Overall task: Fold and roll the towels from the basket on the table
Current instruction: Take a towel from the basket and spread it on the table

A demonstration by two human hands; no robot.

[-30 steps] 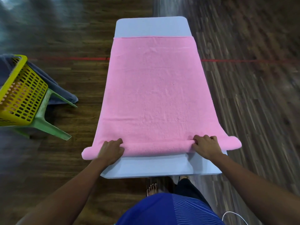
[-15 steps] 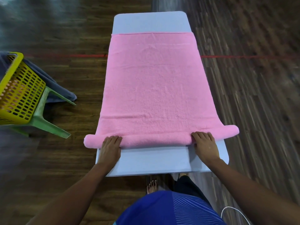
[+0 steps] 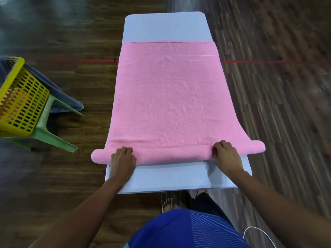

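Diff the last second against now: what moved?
The pink towel rolled further away from the person; its roll is thicker, baring more table nearside. Left hand and right hand followed it, fingers flattening then curling over it again. Yellow basket and green stool stayed put.

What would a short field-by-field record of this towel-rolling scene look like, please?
Surface: pale blue-grey rectangular table
Towel: pink terry towel spread flat along it, near end rolled, roll overhanging both sides
Left hand: fingers curled on the roll's left part
Right hand: fingers curled on the roll's right part
Nearby: yellow perforated plastic basket on green plastic stool, left of table
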